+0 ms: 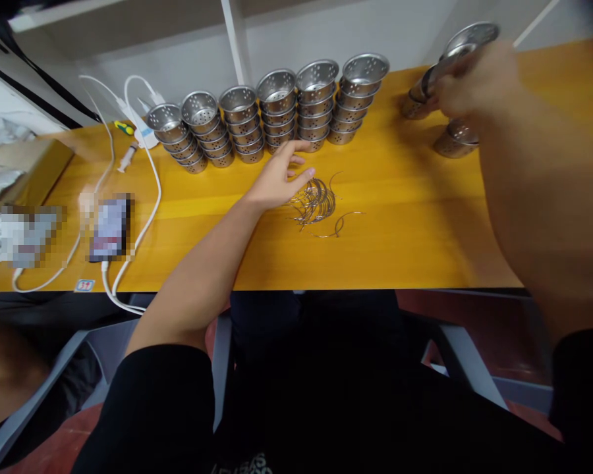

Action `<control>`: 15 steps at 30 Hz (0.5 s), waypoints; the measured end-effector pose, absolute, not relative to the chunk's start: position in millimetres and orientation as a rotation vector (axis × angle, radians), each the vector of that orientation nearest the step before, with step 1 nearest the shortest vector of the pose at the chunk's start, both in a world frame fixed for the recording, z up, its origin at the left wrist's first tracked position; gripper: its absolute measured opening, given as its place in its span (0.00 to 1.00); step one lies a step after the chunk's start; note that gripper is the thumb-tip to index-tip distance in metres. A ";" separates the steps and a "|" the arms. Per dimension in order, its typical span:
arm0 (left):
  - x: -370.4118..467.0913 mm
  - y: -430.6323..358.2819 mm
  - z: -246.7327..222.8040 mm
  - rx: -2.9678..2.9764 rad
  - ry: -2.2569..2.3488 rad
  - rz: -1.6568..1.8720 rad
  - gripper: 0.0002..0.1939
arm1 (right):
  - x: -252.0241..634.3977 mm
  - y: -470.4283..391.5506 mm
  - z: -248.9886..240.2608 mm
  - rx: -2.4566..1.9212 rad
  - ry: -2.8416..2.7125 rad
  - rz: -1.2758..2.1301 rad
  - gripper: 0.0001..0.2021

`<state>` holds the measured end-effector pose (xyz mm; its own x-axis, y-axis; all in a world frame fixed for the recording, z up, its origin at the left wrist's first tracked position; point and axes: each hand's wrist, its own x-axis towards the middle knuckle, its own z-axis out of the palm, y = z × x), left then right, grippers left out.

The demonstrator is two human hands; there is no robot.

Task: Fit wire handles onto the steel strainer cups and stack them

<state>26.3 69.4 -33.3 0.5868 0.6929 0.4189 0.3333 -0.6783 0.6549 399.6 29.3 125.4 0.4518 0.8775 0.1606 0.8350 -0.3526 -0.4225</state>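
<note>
My left hand (277,181) rests over the table with its fingers apart, holding nothing. Just beside its thumb lies a loose pile of thin curved metal wires (321,203), with a few strays below. At the far right, my right hand (462,82) is smeared by motion, its fingers bent around a perforated metal cup (418,97). Another metal cup (474,36) shows its rim behind that hand, and a further cup (453,143) stands below it. The hand and forearm partly hide these cups, so how they are stacked is unclear.
Several stacks of perforated metal cups (277,92) stand in a row along the back of the wooden table (405,243). Leftward lie a phone (109,229) on white cables (159,187), a syringe (127,158) and a cardboard box (44,168). Another person's arm (10,349) is at lower left.
</note>
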 end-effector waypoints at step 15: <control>26.1 64.4 -31.7 2.260 0.803 0.925 0.30 | 399.2 14.9 132.1 -1.306 -1.510 -0.072 0.15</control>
